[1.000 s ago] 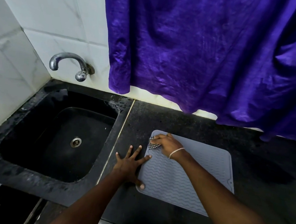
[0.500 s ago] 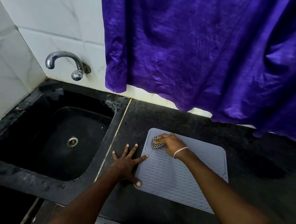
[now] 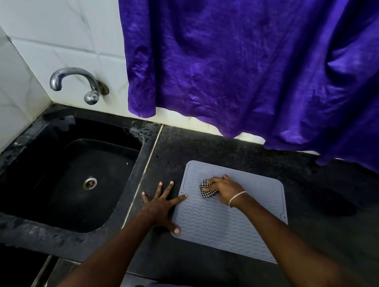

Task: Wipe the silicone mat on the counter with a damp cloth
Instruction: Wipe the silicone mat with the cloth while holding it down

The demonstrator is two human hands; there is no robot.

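Mat [image 3: 228, 227] flat on counter [image 3: 311, 261], right of sink [image 3: 63, 181]. Tap [image 3: 78, 82] on wall behind sink. Curtain [image 3: 261, 69] hanging behind counter, above mat's far edge. Left hand [image 3: 160, 207] spread on counter at mat's left edge, index and thumb tips touching mat. Right hand [image 3: 224, 190] on mat's far left part, pressing cloth [image 3: 207, 189] beneath fingers [image 3: 213, 183].

The right hand [image 3: 224, 189] presses a checked cloth [image 3: 207, 190] onto the grey mat [image 3: 229, 224]; the left hand [image 3: 162, 207] lies spread flat at its edge.

Black sink [image 3: 26, 198] w/ tap [image 3: 78, 82], purple curtain [image 3: 250, 63] behind.
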